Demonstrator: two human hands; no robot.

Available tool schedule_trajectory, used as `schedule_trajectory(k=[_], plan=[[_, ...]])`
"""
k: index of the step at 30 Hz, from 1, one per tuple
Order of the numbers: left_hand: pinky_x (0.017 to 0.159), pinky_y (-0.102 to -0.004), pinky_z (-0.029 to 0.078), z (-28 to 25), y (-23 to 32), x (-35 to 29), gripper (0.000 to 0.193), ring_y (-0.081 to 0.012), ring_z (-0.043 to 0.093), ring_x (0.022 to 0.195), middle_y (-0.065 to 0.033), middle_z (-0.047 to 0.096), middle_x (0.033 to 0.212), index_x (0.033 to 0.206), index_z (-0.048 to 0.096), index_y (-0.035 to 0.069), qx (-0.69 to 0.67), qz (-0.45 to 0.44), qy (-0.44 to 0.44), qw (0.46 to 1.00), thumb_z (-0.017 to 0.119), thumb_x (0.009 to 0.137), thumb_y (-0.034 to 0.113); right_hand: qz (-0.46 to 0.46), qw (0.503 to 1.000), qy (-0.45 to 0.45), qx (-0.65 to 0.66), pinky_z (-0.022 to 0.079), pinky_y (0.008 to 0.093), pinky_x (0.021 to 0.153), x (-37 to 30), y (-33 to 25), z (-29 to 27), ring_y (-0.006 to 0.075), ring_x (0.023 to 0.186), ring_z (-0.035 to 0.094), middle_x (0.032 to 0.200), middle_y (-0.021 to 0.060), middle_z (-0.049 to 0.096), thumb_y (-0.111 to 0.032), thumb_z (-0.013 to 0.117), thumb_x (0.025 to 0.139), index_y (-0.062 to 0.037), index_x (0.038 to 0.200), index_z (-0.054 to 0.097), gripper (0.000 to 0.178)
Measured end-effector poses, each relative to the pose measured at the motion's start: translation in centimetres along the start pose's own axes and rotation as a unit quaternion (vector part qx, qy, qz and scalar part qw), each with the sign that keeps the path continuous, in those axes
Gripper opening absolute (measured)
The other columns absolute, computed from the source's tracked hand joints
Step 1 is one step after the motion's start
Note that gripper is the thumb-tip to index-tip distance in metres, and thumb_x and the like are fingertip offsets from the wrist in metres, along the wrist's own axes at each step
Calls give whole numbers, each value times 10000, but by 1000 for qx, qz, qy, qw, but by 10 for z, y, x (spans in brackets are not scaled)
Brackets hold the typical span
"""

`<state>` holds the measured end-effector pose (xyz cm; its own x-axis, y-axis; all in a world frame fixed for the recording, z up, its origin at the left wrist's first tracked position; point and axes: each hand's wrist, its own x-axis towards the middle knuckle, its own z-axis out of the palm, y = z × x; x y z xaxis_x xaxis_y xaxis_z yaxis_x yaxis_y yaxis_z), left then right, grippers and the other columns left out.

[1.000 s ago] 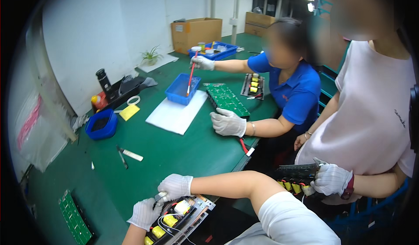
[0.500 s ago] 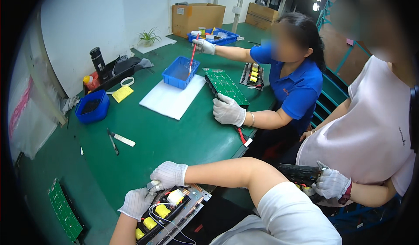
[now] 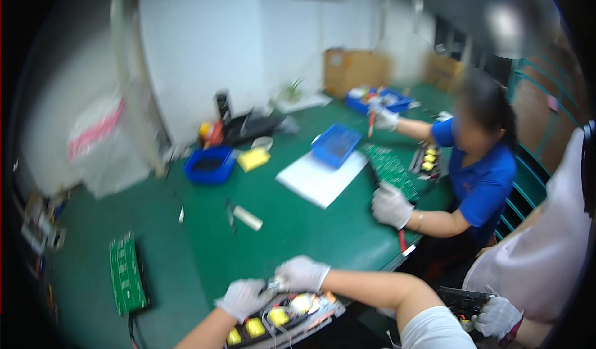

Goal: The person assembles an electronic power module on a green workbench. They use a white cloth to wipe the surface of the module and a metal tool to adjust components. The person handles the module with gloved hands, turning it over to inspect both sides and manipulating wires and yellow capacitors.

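Both my hands wear white gloves and meet over the upper edge of a circuit board assembly (image 3: 310,329), which carries a row of yellow-wrapped coils and loose white wires. My left hand (image 3: 242,299) is closed at the left of that edge. My right hand (image 3: 302,273) is closed just to its right, fingers pinched. Between the fingertips sits a small greyish piece (image 3: 273,285), blurred and too small to name. Farther left on the bench lies a green circuit board (image 3: 127,274) with a dark cable at its lower end.
On the green bench (image 3: 205,225) lie a knife-like tool (image 3: 248,218), a blue bin (image 3: 210,166) and a white pad (image 3: 310,187). A co-worker in blue (image 3: 484,163) holds a brush (image 3: 371,124) and a green board (image 3: 390,170). Another person's gloved hand (image 3: 498,317) holds a dark assembly at right.
My view has swung left and up, shifting everything right and blurring it. My hands stay together at the board's edge. The co-worker's brush has left the blue tray toward the far bin.
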<state>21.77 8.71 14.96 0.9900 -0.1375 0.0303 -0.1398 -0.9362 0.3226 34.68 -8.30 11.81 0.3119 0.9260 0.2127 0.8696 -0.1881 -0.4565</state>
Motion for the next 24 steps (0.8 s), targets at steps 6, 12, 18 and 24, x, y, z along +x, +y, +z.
schedule_trajectory(k=[6,12,18,24], plan=[[627,-461,507,-22,-1,-9,473,-354,634,679,-167,643,732,717,649,52,61,2,-10,998,539,861,490,-47,999,7,-1,501,450,611,11,1,-8,378,659,613,685,163,617,-557,569,831,-79,765,630,487],[639,-431,508,-6,-22,-17,457,-342,640,705,-180,656,769,852,686,74,-93,-70,-169,979,455,937,459,88,984,-121,98,500,417,627,17,-18,-19,345,708,625,760,169,638,-455,588,853,-61,797,651,403],[646,-466,521,7,-21,-26,418,-390,645,722,-194,648,731,766,677,47,-11,3,-33,999,516,861,420,-66,997,43,-5,412,450,488,6,21,23,355,518,531,542,156,511,-268,701,717,-49,594,559,288],[598,-462,521,-3,-24,-45,309,-368,648,677,-185,647,714,738,672,71,22,32,-31,999,593,758,369,-98,995,-24,-22,430,440,514,18,-23,-4,356,590,548,625,150,539,-318,680,753,-81,655,574,277]])
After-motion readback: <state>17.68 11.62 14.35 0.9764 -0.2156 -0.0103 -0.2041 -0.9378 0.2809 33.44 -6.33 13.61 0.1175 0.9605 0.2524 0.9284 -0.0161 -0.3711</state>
